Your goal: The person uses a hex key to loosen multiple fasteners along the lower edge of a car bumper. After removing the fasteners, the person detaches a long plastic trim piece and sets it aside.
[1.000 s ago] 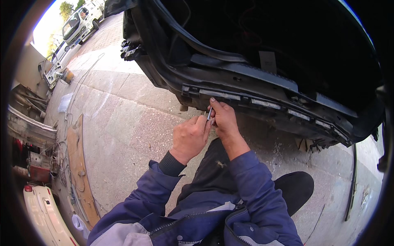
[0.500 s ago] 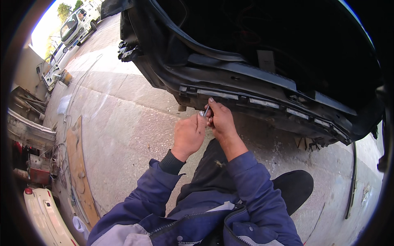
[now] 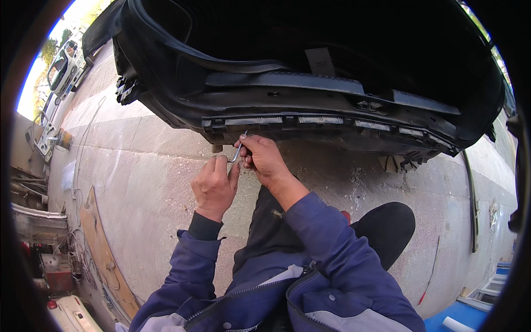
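A thin silver metal rod [image 3: 236, 153], bent near its lower end like a hex key, sits between my two hands. My right hand [image 3: 266, 159] pinches its upper part between thumb and fingers. My left hand [image 3: 212, 187] is closed at the lower, bent end, knuckles up. Just beyond the fingers runs the lower edge of a black car body [image 3: 243, 102], with a row of pale slotted strips [image 3: 253, 120] along it. The rod's tip ends close below this edge; whether it touches cannot be told.
My knee [image 3: 387, 227] is bent under the car's edge. A brown board [image 3: 105, 243] and cables lie on the concrete at left, near scrap parts and a cream car panel [image 3: 73, 312]. A dark bar [image 3: 472, 205] lies at right. A white truck [image 3: 67, 63] stands far left.
My view has turned, so the car edge sits further left and higher. My hands stay near that edge; they have drawn slightly apart, and more of the bent rod shows.
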{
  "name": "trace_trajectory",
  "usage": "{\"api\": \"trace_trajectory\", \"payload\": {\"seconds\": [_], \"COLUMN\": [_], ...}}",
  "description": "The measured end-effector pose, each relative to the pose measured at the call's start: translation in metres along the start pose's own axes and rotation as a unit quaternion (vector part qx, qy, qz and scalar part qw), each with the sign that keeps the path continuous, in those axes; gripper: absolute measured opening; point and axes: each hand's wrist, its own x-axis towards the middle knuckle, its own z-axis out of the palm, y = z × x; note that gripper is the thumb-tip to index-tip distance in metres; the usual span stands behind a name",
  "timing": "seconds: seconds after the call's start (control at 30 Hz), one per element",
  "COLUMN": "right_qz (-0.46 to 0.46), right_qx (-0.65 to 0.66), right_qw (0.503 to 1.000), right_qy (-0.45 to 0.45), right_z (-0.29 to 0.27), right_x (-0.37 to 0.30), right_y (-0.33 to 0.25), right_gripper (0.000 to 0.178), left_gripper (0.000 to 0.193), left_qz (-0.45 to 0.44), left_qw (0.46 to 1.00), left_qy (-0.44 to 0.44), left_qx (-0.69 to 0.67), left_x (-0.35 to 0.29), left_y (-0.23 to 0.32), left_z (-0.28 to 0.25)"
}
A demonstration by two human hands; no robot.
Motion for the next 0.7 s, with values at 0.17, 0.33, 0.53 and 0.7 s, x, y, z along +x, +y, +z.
{"api": "trace_trajectory", "payload": {"seconds": [0.17, 0.33, 0.53, 0.7], "right_qz": [0.018, 0.001, 0.016, -0.028], "right_qx": [0.008, -0.020, -0.015, -0.086], "right_qw": [0.999, 0.999, 0.999, 0.994], "right_qy": [0.030, 0.043, 0.048, 0.061], "right_z": [0.003, 0.008, 0.001, 0.001], "right_x": [0.001, 0.003, 0.004, 0.009], "right_y": [0.001, 0.001, 0.000, 0.002], "right_gripper": [0.029, 0.030, 0.028, 0.029], "left_gripper": [0.030, 0.041, 0.049, 0.028], "left_qz": [0.085, -0.225, -0.470, -0.030], "left_qw": [0.995, 0.902, 0.551, 0.996], "left_qy": [-0.004, -0.029, -0.128, -0.031], "left_qx": [0.051, -0.366, -0.677, -0.076], "left_x": [0.006, 0.004, -0.006, 0.000], "left_y": [-0.011, 0.010, 0.040, 0.016], "left_z": [0.001, 0.018, 0.017, -0.001]}}
